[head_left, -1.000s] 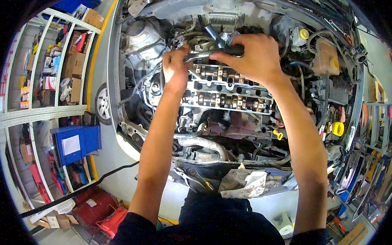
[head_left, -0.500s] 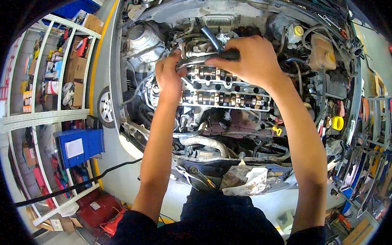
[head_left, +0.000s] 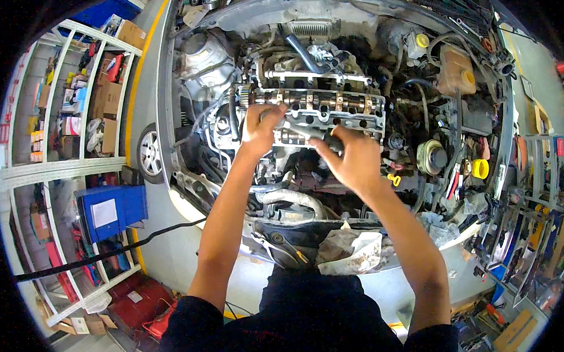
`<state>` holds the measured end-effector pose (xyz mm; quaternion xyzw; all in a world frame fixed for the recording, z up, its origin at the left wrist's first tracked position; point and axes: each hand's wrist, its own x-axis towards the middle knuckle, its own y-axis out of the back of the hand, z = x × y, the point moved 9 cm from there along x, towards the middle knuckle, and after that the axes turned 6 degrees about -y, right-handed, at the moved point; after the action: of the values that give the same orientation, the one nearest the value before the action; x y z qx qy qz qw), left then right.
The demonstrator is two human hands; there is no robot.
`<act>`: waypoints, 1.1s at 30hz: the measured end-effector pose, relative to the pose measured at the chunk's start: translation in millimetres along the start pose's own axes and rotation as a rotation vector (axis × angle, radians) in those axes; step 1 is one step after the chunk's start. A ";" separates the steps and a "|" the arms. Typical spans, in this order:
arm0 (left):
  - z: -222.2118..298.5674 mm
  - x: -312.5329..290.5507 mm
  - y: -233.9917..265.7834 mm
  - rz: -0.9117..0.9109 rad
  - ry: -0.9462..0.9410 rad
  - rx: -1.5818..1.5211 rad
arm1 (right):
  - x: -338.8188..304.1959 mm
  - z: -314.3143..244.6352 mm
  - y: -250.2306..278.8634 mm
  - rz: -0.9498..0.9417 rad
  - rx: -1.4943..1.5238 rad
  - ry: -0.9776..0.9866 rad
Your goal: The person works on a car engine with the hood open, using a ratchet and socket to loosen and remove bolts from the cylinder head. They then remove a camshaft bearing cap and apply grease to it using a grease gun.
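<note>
My right hand [head_left: 357, 160] is closed round the dark handle of a wrench [head_left: 304, 131] with a bright metal shaft. The shaft slants up and left to my left hand [head_left: 262, 128], whose fingers curl in over its far end, so the wrench's head is hidden. Both hands are above the open cylinder head [head_left: 380, 112] of a car engine. Shiny camshafts [head_left: 348, 102] with bearing caps lie in it, the nearer row partly covered by my hands and the wrench.
A dark hose [head_left: 300, 52] rises behind the cylinder head. To the right are a coolant tank [head_left: 455, 71], a yellow cap [head_left: 480, 168] and a round reservoir [head_left: 431, 157]. Shelves [head_left: 74, 166] stand on the left, and a black cable [head_left: 115, 251] runs toward the car.
Both hands have moved toward me with the wrench, from the back of the cylinder head to its nearer row. The wrench now slants down to the right, and the far camshaft is uncovered.
</note>
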<state>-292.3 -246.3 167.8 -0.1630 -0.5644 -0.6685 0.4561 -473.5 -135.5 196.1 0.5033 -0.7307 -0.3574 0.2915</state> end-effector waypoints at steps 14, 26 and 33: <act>-9.4 -14.6 27.1 0.069 0.084 -0.001 | 7.0 -44.1 29.5 -0.045 -0.027 0.101; -46.0 -21.5 24.7 0.386 0.805 -0.357 | 40.2 -74.9 50.3 0.095 -0.390 0.464; -43.2 -47.4 15.1 0.624 1.234 -0.746 | 82.5 -58.3 28.5 -0.355 -0.260 0.373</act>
<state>-242.2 -264.3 128.9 -0.0554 0.1246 -0.6246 0.7690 -469.4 -220.0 258.3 0.6390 -0.5128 -0.3948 0.4159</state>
